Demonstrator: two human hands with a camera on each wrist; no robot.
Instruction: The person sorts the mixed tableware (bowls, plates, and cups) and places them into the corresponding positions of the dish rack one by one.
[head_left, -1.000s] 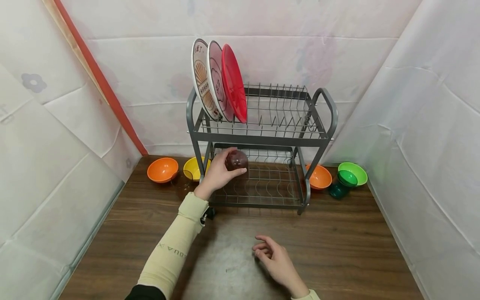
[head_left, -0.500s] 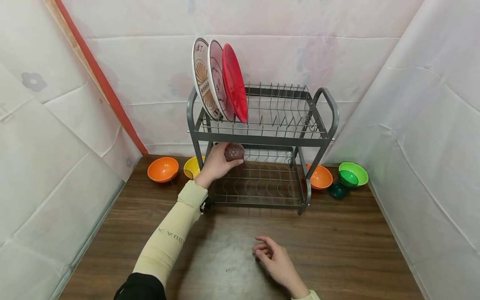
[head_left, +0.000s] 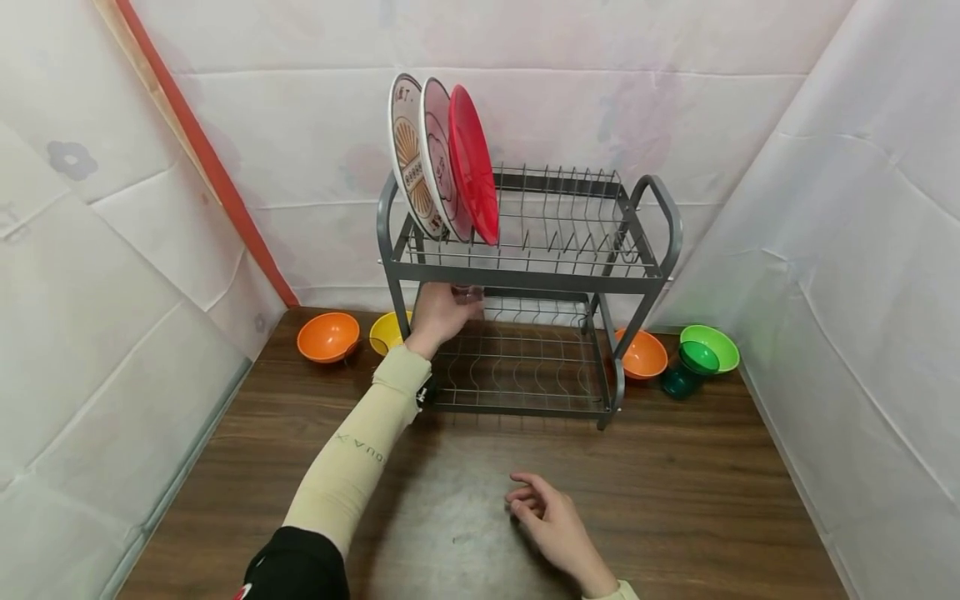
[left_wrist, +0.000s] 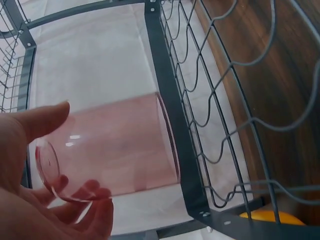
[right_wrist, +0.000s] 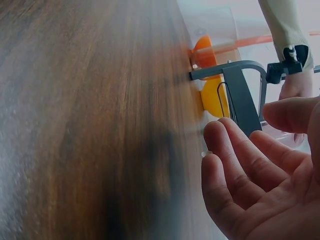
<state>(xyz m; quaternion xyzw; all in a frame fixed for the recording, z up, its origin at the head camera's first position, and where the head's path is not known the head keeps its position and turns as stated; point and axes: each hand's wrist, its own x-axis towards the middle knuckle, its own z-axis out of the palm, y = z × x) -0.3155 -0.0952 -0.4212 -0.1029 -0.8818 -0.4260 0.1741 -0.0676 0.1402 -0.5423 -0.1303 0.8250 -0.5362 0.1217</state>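
My left hand (head_left: 441,315) reaches between the two tiers of a dark metal dish rack (head_left: 525,279). It grips a clear pinkish drinking glass (left_wrist: 115,145) by its base end, thumb on one side and fingers on the other. The glass is upside down, its rim facing the wire lower shelf (left_wrist: 255,120) and close over the shelf's rear bar. In the head view, the hand and the upper tier hide most of the glass. Over the table in front of the rack, my right hand (head_left: 555,529) holds nothing, its fingers loosely curled.
Two patterned plates (head_left: 442,162) and a red plate (head_left: 474,167) stand in the upper tier's left end. Orange (head_left: 328,337) and yellow bowls (head_left: 386,332) sit left of the rack. Another orange bowl (head_left: 643,356), a green bowl (head_left: 720,346) and a dark green glass (head_left: 681,379) sit right.
My left hand has moved the glass farther back and under the upper tier, so less of it shows from above. The right hand has stayed in place.
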